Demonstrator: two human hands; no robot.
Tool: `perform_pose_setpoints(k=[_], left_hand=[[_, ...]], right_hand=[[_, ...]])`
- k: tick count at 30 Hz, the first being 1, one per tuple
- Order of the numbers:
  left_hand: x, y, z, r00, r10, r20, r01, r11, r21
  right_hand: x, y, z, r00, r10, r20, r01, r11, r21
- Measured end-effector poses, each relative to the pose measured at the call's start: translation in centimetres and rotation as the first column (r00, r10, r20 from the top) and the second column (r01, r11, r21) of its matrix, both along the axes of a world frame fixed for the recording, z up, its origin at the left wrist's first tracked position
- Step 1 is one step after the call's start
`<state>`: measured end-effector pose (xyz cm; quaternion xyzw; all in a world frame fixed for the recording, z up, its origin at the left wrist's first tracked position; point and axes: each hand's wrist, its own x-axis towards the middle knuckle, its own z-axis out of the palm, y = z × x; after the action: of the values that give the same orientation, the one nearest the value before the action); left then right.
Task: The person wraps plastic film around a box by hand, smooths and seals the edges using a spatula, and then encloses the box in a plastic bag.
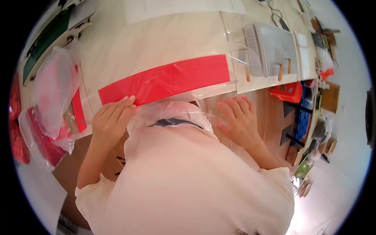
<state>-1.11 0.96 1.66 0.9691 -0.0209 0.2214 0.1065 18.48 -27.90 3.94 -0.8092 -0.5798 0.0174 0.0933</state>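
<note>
In the head view, the red strip [168, 80] lies on the pale worktop [156, 39], slightly bowed, its near side close to the worktop's front edge. Glossy clear film [211, 89] shows along that near side and past the strip's right end, and pale creases catch the light on the red surface.

The left hand [114, 113] has its fingers close together and nearly straight, the tips on the strip's near left corner; whether the thumb pinches from below cannot be told. The right hand [237, 117] is beyond the worktop's front edge, above the floor, its fingers loosely bent and partly spread. Its thumb is blurred beside a faint clear streak, so whether it has hold of any film cannot be told.

Good handling here, as I judge it, rests on a light, flat press from the left fingertips: enough to keep the corner from sliding, without denting the strip or adding creases. Any pull on the film is best kept low, slow and in line with the strip's length, since a sideways tug could skew it or draw it over the edge. Thin film probably clings and folds back on itself, so a grip near its margin should give better control. The wooden-handled tools [281, 72] at the right are well apart from both hands.
</note>
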Motion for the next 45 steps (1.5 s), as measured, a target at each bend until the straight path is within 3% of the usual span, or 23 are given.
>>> perform_pose_setpoints(k=[7,10,12,13,15,16,18,20,23,27,29,32,39,41,45], left_hand=[[0.0,0.3,0.5,0.996,-0.032,-0.083,0.032,0.999,0.007],[0.2,0.4,0.5,0.997,-0.038,-0.073,0.039,0.999,0.006],[0.1,0.2,0.5,0.997,-0.033,-0.063,0.034,0.999,0.014],[0.4,0.0,0.5,0.999,0.001,-0.040,-0.002,1.000,-0.020],[0.6,0.0,0.7,0.996,0.085,-0.033,-0.086,0.996,-0.037],[0.7,0.3,0.8,0.992,0.091,-0.088,-0.097,0.993,-0.071],[0.6,0.8,0.8,0.976,0.139,-0.170,-0.157,0.983,-0.094],[1.1,1.4,0.4,0.990,0.096,-0.103,-0.115,0.972,-0.203],[1.6,1.4,1.1,0.976,0.126,-0.180,-0.179,0.930,-0.321],[1.6,1.5,0.8,0.967,0.163,-0.197,-0.230,0.891,-0.391],[1.5,1.5,1.0,0.954,0.162,-0.254,-0.277,0.805,-0.525],[1.2,1.9,1.4,0.931,0.192,-0.311,-0.344,0.744,-0.572],[0.3,2.8,0.2,0.940,0.295,-0.173,-0.342,0.783,-0.519],[0.1,2.8,-0.3,0.951,0.292,-0.098,-0.308,0.893,-0.327],[0.1,2.6,-1.3,0.957,0.286,0.039,-0.269,0.934,-0.235]], right_hand=[[2.8,-1.5,3.1,0.983,-0.008,0.183,0.007,1.000,0.003],[5.3,-0.5,3.4,0.945,-0.099,0.312,0.088,0.995,0.047],[7.0,-0.1,2.7,0.823,-0.237,0.516,0.185,0.971,0.150],[7.0,-0.1,2.7,0.830,-0.229,0.508,0.173,0.972,0.156],[7.1,1.1,2.5,0.863,-0.378,0.335,0.195,0.861,0.470],[6.0,2.2,2.0,0.886,-0.343,0.313,0.165,0.863,0.477],[1.9,4.9,0.6,0.999,0.053,-0.008,-0.037,0.785,0.619],[-0.8,8.3,-0.9,0.997,0.074,0.020,-0.071,0.806,0.588],[-0.5,11.6,-1.7,0.993,0.114,-0.021,-0.090,0.870,0.486],[1.3,13.5,-4.2,0.981,0.187,-0.051,-0.136,0.853,0.505],[1.8,13.9,-5.0,0.952,0.230,-0.202,-0.083,0.829,0.554],[1.8,14.7,-4.8,0.960,0.215,-0.179,-0.072,0.808,0.585],[2.1,15.0,-4.2,0.962,0.188,-0.197,-0.051,0.836,0.547],[2.4,15.1,-4.1,0.960,0.201,-0.196,-0.060,0.828,0.557],[2.8,14.8,-4.2,0.941,0.232,-0.245,-0.068,0.842,0.535]])
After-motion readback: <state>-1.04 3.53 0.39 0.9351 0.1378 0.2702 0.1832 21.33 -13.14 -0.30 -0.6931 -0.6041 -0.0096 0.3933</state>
